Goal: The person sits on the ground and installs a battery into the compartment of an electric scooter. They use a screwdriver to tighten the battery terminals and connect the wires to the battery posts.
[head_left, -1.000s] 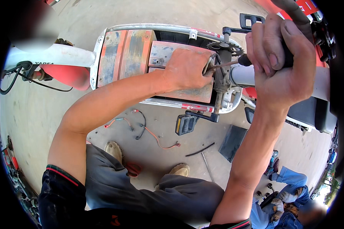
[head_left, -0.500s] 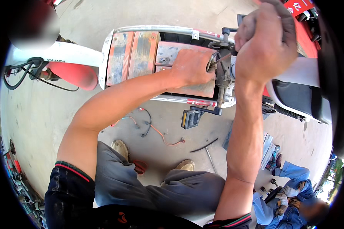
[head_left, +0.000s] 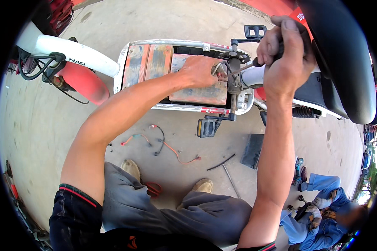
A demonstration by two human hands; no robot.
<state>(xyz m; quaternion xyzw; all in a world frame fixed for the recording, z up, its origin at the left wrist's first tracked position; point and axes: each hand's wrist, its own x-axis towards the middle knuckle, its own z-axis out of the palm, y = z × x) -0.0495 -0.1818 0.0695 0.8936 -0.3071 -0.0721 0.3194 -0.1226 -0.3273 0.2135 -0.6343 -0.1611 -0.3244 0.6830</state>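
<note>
A white e-bike frame point(head_left: 44, 48) holds orange, grimy battery blocks point(head_left: 155, 62) in its open floor tray point(head_left: 136, 105). My left hand point(head_left: 199, 71) has its fingers curled at the top battery's right end, around something small and metallic that I cannot make out. My right hand point(head_left: 287, 58) grips the dark handle of a screwdriver point(head_left: 246, 68), whose thin shaft runs leftward to my left fingertips and the terminal area. Just right of that, the crank axle point(head_left: 234, 75) carries a toothed chainring point(head_left: 226, 56) and pedals point(head_left: 206, 127).
Cable leads point(head_left: 176, 152), a T-handle tool point(head_left: 230, 182), red-handled scissors point(head_left: 154, 190) and a dark block point(head_left: 249, 148) lie on the concrete floor point(head_left: 50, 134). A co-worker in denim point(head_left: 322, 226) sits low at the right, near a power tool point(head_left: 298, 165). The saddle point(head_left: 339, 75) fills the upper right.
The view has shifted, showing more of the saddle. Both hands stay at the battery's end; my right hand has turned slightly on the screwdriver, which still points left into my left fingers.
</note>
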